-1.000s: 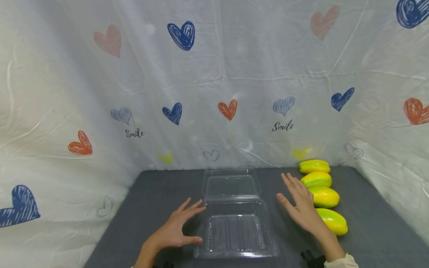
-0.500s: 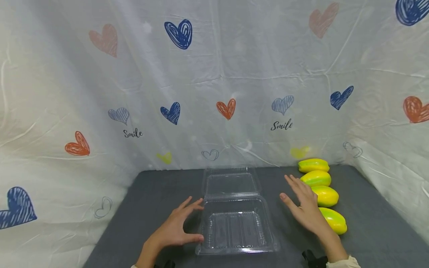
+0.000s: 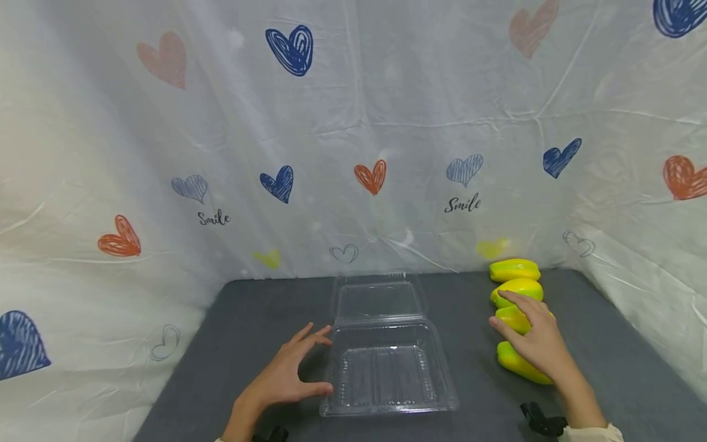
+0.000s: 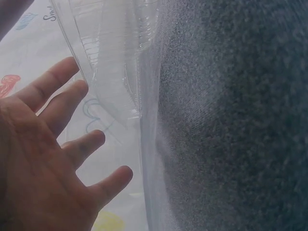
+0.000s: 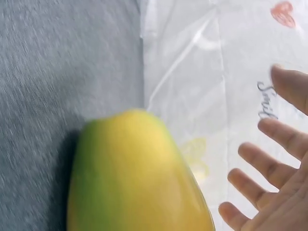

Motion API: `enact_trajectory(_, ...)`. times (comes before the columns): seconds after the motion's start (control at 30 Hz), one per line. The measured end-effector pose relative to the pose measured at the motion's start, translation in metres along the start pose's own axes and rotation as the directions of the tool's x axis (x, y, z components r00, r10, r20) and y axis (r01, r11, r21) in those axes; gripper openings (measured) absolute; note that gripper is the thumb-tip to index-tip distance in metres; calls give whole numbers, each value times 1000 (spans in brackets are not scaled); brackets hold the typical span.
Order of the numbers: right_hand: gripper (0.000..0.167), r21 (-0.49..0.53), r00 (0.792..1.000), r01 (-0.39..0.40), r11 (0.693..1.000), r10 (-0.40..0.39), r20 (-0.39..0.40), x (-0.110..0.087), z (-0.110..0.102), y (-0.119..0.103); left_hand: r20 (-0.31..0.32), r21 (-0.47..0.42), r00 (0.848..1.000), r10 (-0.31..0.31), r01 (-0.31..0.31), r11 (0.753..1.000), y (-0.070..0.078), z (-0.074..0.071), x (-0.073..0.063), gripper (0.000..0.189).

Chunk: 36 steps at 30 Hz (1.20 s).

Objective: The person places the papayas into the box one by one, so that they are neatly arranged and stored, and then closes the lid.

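Note:
A clear plastic clamshell container (image 3: 389,409) lies unfolded on the grey cloth, its lid (image 3: 380,301) flat behind the base. My left hand (image 3: 283,376) is at the base's left side, fingers spread, fingertips and thumb right at the rim. In the left wrist view the container's wall (image 4: 113,53) passes by the fingertips. Over at the right, several yellow-green papayas stand in a row running front to back: a far papaya (image 3: 515,270), a front papaya (image 3: 519,363) and others between. My right hand (image 3: 534,337) hovers over the front ones with fingers spread, holding nothing, and partly hides them.
A dark grey cloth (image 3: 265,313) covers the table. White curtains (image 3: 409,80) printed with hearts and "Smile" hang behind and at both sides. The far papaya lies near the back curtain. Black straps (image 3: 544,420) circle the wrists.
My right hand has moved right, from between the container and the papayas to above them. The left hand stays at the container's left rim. The head view has shifted slightly.

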State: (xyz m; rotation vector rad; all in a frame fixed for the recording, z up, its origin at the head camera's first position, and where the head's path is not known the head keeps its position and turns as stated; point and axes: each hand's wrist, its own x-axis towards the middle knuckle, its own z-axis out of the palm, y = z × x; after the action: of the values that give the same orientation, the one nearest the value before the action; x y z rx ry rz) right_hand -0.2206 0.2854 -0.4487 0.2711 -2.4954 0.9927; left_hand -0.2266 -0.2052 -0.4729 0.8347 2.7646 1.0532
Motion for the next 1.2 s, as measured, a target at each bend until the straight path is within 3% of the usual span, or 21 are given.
enact_trajectory(0.27, 61, -49, 999, -34, 998, 36, 39, -1, -14, 9, -1, 0, 1000, -10, 10, 1000, 0, -1, 1, 70)
enact_trajectory(0.57, 49, -113, 993, -36, 993, 49, 111, -8, -31, 16, 4, 12, 1000, -25, 25, 1000, 1, 1, -1, 70)
enact_trajectory(1.0, 54, -154, 990, -137, 978, 142, 17, -11, -34, 43, 3, 2, 1000, -27, 27, 1000, 1, 1, -3, 70)
enact_trajectory(1.2, 62, -147, 977, -167, 975, 184, 108, -9, -31, 57, 11, -4, 1000, -27, 27, 1000, 1, 2, -2, 69)
